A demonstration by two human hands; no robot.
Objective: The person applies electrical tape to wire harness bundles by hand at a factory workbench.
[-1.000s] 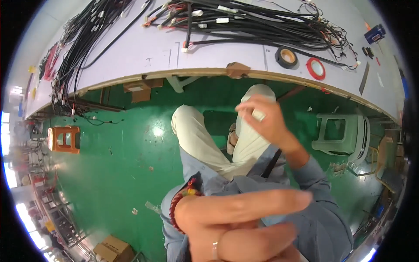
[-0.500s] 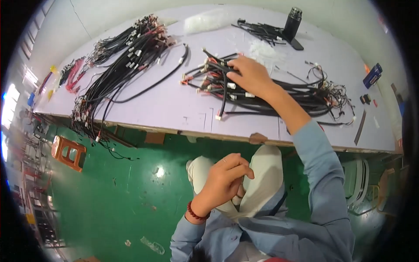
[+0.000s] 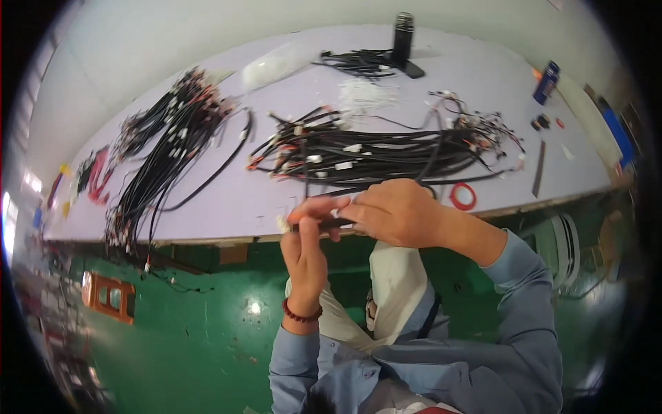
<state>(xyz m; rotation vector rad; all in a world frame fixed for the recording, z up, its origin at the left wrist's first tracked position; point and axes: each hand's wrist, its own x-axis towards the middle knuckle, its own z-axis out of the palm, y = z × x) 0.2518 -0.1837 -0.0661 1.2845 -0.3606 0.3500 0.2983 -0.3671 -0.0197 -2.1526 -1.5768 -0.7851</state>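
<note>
Both hands, left hand (image 3: 307, 238) and right hand (image 3: 393, 210), pinch one black cable (image 3: 331, 222) at the bench (image 3: 227, 200) edge; better to grip near its white connector (image 3: 283, 223), keeping it taut.

My hands (image 3: 358, 221) meet at the near table edge (image 3: 207, 238), just in front of the middle cable bundle (image 3: 372, 155), which blocks the way straight ahead. Bare tabletop (image 3: 227, 200) lies open to my left, up to the long cable bundle (image 3: 165, 159). To my right, a red tape ring (image 3: 463, 196) sits near the edge; beyond it, bare surface holds a dark strip (image 3: 538, 178).
</note>
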